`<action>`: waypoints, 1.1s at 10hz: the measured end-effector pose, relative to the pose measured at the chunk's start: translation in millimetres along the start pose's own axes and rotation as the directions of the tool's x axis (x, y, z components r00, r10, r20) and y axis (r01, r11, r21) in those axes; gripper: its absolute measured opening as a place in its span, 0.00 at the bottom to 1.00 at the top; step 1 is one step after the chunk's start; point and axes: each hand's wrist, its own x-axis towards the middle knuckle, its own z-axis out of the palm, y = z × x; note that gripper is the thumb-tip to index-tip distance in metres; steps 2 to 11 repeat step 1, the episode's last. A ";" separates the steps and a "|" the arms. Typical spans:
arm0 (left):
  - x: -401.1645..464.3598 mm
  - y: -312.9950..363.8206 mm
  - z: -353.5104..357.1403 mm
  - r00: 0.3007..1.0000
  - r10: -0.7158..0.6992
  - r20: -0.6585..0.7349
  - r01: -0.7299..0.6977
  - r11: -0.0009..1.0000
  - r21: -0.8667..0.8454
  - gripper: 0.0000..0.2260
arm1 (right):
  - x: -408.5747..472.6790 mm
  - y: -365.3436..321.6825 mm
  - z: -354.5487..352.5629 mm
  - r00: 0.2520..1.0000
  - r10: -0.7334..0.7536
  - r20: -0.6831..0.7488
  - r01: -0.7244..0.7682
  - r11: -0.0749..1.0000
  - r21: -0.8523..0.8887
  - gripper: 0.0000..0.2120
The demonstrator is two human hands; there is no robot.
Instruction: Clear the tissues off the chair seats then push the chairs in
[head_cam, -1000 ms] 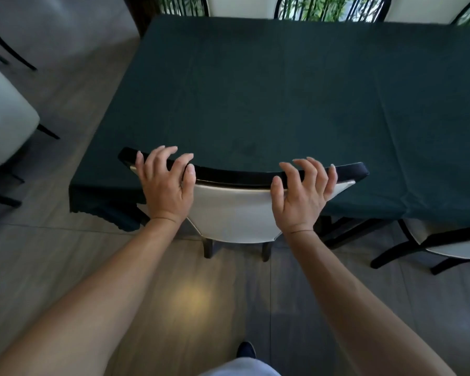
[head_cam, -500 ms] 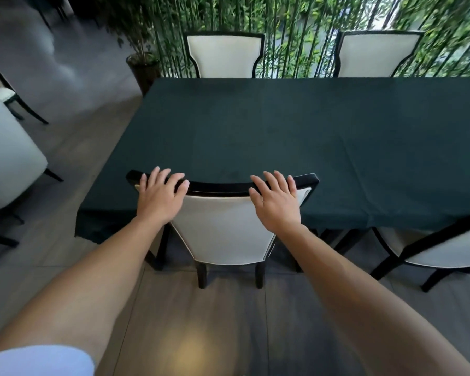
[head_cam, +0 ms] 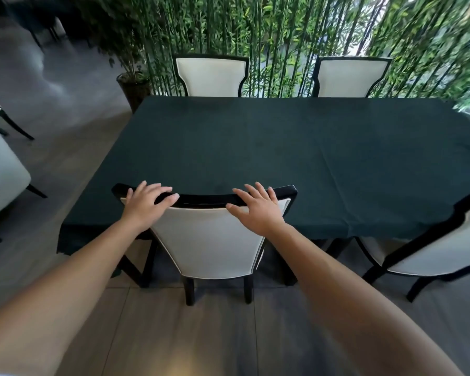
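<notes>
A white-backed chair with a black frame [head_cam: 209, 240] stands pushed in against the near edge of the table, its seat hidden under the dark green tablecloth [head_cam: 282, 147]. My left hand [head_cam: 147, 203] rests on the left part of its black top rail with fingers straight. Over the right part of the rail my right hand [head_cam: 258, 208] lies with fingers spread and straight. No tissues are visible.
Another white chair [head_cam: 432, 253] stands at the right, angled out from the table. Two more chairs [head_cam: 212, 74] [head_cam: 347, 76] sit at the far side before a bamboo screen. A potted plant [head_cam: 135, 88] stands at the far left corner. A further white chair [head_cam: 0, 172] is at the left edge.
My fingers have uncurled from the top rail and now lie straight on it. The view has lifted, showing the far chairs and bamboo. The chair sits further under the table.
</notes>
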 end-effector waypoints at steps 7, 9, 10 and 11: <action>1.1 11.4 -3.2 0.997 0.055 -0.045 -0.053 0.998 0.034 0.24 | 1.3 2.8 -28.6 0.997 -0.012 0.078 0.001 0.990 0.140 0.30; 1.1 11.4 -3.2 0.997 0.055 -0.045 -0.053 0.998 0.034 0.24 | 1.3 2.8 -28.6 0.997 -0.012 0.078 0.001 0.990 0.140 0.30; 1.1 11.4 -3.2 0.997 0.055 -0.045 -0.053 0.998 0.034 0.24 | 1.3 2.8 -28.6 0.997 -0.012 0.078 0.001 0.990 0.140 0.30; 1.1 11.4 -3.2 0.997 0.055 -0.045 -0.053 0.998 0.034 0.24 | 1.3 2.8 -28.6 0.997 -0.012 0.078 0.001 0.990 0.140 0.30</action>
